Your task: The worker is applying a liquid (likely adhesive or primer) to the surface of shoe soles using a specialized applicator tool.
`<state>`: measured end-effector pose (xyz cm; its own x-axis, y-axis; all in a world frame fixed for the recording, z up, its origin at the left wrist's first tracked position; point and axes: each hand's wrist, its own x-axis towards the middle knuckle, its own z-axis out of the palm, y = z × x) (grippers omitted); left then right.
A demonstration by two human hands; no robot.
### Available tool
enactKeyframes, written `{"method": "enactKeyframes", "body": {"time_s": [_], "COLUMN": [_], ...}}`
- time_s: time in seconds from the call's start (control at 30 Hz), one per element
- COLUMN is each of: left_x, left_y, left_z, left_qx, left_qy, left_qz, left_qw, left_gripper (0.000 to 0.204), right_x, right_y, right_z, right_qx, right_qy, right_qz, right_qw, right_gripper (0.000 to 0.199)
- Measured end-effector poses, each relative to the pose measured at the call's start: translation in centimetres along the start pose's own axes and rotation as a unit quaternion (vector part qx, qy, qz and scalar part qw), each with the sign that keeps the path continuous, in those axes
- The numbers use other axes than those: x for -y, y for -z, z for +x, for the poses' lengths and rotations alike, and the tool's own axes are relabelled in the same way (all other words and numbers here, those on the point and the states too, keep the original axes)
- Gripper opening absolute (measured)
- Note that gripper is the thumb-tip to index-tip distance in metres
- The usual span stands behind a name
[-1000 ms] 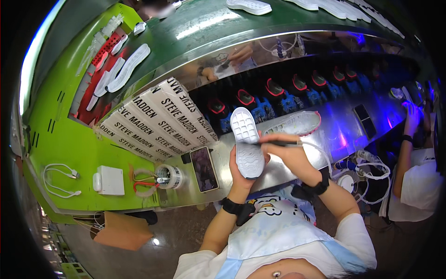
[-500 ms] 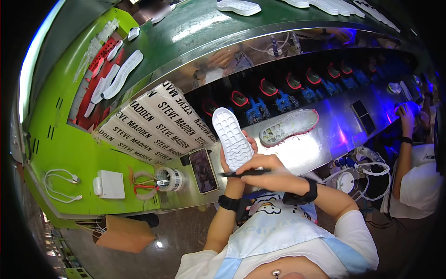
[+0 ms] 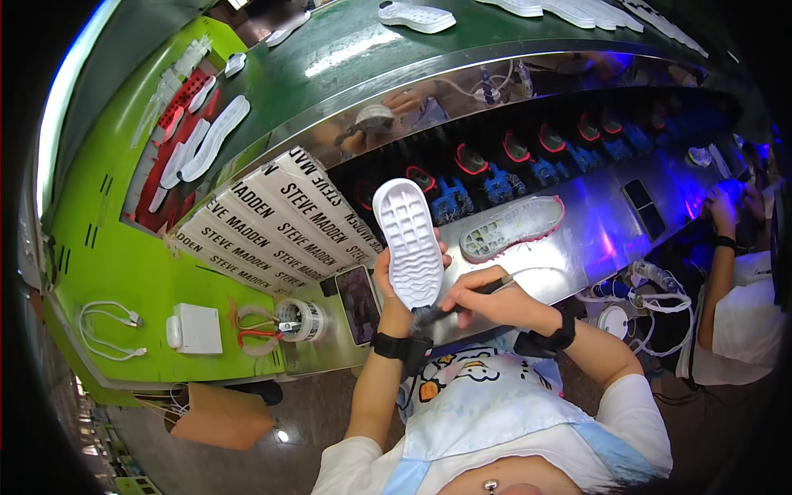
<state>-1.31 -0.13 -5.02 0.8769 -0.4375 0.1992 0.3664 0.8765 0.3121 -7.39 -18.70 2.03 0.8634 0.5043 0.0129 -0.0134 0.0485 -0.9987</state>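
Sole [image 3: 407, 242] is held upright, tread outward, in the left hand [image 3: 386, 279], grip closed on its heel. A brush [image 3: 462, 299] is pinched in the right hand [image 3: 487, 299], its tip against the heel edge.

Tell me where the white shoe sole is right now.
In the head view, the white shoe sole is held upright in the left hand, just left of centre, tread showing. The right hand holds a dark brush at its lower end.
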Motion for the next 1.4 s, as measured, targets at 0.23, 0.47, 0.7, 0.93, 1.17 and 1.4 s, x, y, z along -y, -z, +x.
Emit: {"method": "enactKeyframes", "body": {"time_s": [0.23, 0.47, 0.7, 0.93, 1.17, 1.4], "left_x": [-1.3, -1.9, -1.0, -1.1, -0.6, -11.6], "left_y": [-1.2, -2.3, -4.9, -4.9, -7.5, -13.3], "left_z": [1.5, 2.8, 4.2, 4.0, 2.7, 8.0], "left_qx": [0.020, -0.009, -0.110, -0.131, -0.055, 0.077], "left_qy": [0.076, 0.211, 0.329, 0.395, 0.251, 0.149], "left_qz": [0.052, 0.081, 0.144, 0.210, 0.216, -0.232], "left_qw": [0.996, 0.974, 0.927, 0.885, 0.942, 0.958], "left_gripper": [0.074, 0.064, 0.037, 0.034, 0.046, 0.046], "right_x": [2.0, 3.4, 4.6, 3.6, 5.7, 7.6], "right_y": [1.3, 1.9, 2.6, 4.4, 7.2, 5.2], "right_z": [0.0, -0.3, -0.8, -0.6, -3.1, -3.2], "right_qx": [0.066, 0.110, 0.132, 0.108, -0.204, -0.190], "right_qy": [0.044, 0.243, 0.202, 0.218, 0.158, 0.338], "right_qz": [-0.137, -0.226, -0.264, -0.230, -0.159, 0.045], "right_qw": [0.987, 0.937, 0.934, 0.942, 0.953, 0.921], "right_gripper": [0.014, 0.009, 0.010, 0.009, 0.015, 0.024]}}
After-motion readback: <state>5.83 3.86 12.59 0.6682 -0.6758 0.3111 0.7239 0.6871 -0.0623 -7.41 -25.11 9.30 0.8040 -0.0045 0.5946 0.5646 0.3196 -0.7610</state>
